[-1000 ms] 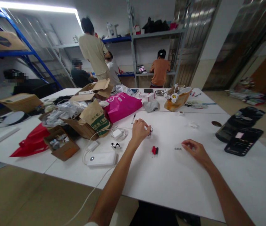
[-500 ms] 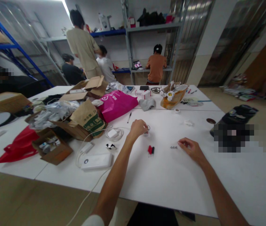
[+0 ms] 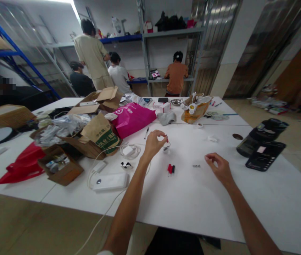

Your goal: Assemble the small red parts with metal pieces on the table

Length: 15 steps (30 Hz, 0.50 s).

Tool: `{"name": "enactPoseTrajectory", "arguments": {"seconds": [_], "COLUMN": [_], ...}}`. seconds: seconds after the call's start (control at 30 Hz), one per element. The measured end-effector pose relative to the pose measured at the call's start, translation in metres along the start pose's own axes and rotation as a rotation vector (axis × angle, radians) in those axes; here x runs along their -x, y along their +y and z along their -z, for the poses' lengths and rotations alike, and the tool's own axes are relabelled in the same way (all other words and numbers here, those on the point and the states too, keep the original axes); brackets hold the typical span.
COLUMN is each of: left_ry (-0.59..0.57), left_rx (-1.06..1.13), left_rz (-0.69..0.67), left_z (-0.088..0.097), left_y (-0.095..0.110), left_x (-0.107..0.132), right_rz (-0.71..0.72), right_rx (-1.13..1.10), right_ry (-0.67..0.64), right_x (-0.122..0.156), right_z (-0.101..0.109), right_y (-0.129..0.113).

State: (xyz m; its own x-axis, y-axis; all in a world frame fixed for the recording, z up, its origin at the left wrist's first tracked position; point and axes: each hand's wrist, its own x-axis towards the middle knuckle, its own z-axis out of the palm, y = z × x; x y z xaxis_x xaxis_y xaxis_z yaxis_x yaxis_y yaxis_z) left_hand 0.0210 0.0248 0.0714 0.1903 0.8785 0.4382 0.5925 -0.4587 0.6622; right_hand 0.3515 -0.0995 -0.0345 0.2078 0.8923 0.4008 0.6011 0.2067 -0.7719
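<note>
My left hand is lifted a little off the white table. Its thumb and forefinger pinch a small red piece just above a small clear ring-like part. A small red and black part lies on the table below that hand. My right hand rests on the table with its fingers curled and nothing seen in it. It lies just right of a few tiny grey pieces.
A white power bank and a coiled white cable with charger lie to the left. Behind them are a brown paper bag, a pink bag and an open cardboard box. Black devices sit at the right edge. Several people work at the far shelves.
My left hand has risen from the table with the small red piece pinched in it. My right hand has drawn slightly back from the grey pieces.
</note>
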Motion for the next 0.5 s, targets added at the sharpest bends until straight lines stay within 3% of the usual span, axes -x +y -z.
{"name": "enactPoseTrajectory", "arguments": {"seconds": [0.07,0.17,0.23,0.37,0.5], "left_ry": [0.104,0.083,-0.05,-0.207,-0.163], "left_rx": [0.133,0.28,0.302,0.276,0.348], "left_rz": [-0.062,-0.101,-0.127,-0.208,-0.236], "left_z": [0.01,0.012,0.002,-0.031,-0.044], "left_y": [0.015,0.037,0.044,0.043,0.036], "left_x": [0.013,0.047,0.078,0.145,0.191], "right_rz": [0.02,0.022,0.016,-0.019,-0.117], "right_rx": [-0.007,-0.056,-0.105,-0.173,-0.261], "right_ry": [0.139,0.188,0.048,-0.311,-0.407], "right_x": [0.003,0.015,0.029,0.068,0.103], "right_z": [-0.002,-0.009,-0.015,-0.032,-0.045], "right_y": [-0.008,-0.031,-0.052,-0.091,-0.104]}}
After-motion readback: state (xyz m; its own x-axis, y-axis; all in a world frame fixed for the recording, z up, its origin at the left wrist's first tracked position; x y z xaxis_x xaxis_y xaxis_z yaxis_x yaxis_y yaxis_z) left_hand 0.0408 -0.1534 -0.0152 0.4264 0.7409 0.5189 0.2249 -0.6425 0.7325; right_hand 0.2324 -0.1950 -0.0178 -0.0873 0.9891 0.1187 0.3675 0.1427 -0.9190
